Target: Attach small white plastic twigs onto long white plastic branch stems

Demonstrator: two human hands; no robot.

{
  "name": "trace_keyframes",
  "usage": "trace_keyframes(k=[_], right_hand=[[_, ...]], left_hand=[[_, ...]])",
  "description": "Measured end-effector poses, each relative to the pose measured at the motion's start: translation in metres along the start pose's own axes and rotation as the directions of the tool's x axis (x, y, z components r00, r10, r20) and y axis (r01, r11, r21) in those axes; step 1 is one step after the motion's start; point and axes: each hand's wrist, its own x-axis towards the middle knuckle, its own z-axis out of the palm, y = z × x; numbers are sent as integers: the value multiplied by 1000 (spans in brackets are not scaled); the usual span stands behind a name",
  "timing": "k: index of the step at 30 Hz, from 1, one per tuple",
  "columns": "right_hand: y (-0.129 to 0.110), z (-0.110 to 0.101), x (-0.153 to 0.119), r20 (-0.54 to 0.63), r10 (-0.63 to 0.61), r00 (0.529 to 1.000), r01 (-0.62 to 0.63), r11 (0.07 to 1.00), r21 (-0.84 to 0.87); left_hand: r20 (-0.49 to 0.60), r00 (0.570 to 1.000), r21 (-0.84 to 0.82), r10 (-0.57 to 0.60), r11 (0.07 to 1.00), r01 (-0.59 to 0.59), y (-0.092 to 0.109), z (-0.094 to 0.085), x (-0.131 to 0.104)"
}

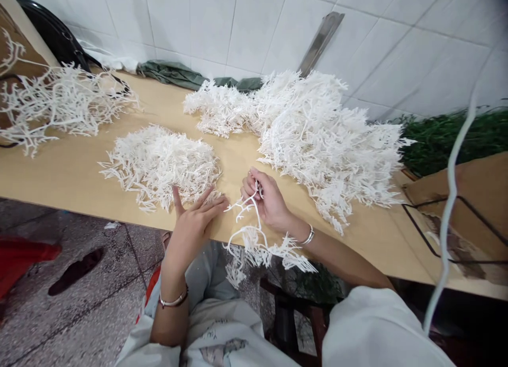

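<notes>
Between the curled fingers of my right hand (270, 200) is the top of a white artificial plant stem (253, 244). Its thin bare branches hang down and carry feathery white tufts past the table's front edge. My left hand (194, 224) is spread, with fingertips at the near right edge of a loose pile of small white plastic sprigs (164, 161); whether they touch it I cannot tell. Behind my right hand lies a much larger heap of white feathery foliage (321, 134).
Bare white branched stems (67, 100) are heaped at the table's left end. A dark green cloth (172, 73) lies along the tiled wall. Green artificial foliage (456, 139) fills a cardboard box (468, 192) on the right. A pale cable (450, 182) hangs in front of it.
</notes>
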Motion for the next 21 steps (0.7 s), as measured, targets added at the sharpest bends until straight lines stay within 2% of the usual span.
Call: trace_keyframes(k=[3, 6, 8, 10, 13, 15, 17, 19, 21], right_hand=[[-4, 3, -4, 10, -97, 995, 97, 993, -68], [-11, 5, -8, 38, -172, 984, 175, 980, -96], [-18, 6, -12, 53, -187, 981, 191, 978, -87], [-26, 9, -16, 48, -172, 984, 175, 982, -70], [-37, 14, -23, -5, -135, 991, 135, 991, -16], [-42, 14, -27, -40, -90, 995, 90, 996, 12], [-43, 10, -30, -38, -41, 998, 41, 999, 0], [-41, 1, -35, -3, -15, 1000, 15, 998, -64], [-36, -11, -42, 4, -54, 999, 54, 981, -187]], left_hand=[[-124, 991, 19, -42, 999, 45, -6, -4, -1], [-197, 980, -120, -37, 993, 14, -2, -9, -2], [-159, 987, -305, 7, 951, -56, 6, -10, -3], [-58, 995, -470, 79, 877, -97, 18, -8, -3], [111, 983, -663, 146, 748, -36, 37, 2, 0], [190, 976, -809, 109, 581, 93, 49, 11, 2], [268, 962, -904, 55, 359, 231, 58, 19, 4], [359, 933, -927, 15, 118, 355, 67, 24, 3], [439, 897, -894, -46, -125, 431, 74, 27, 1]])
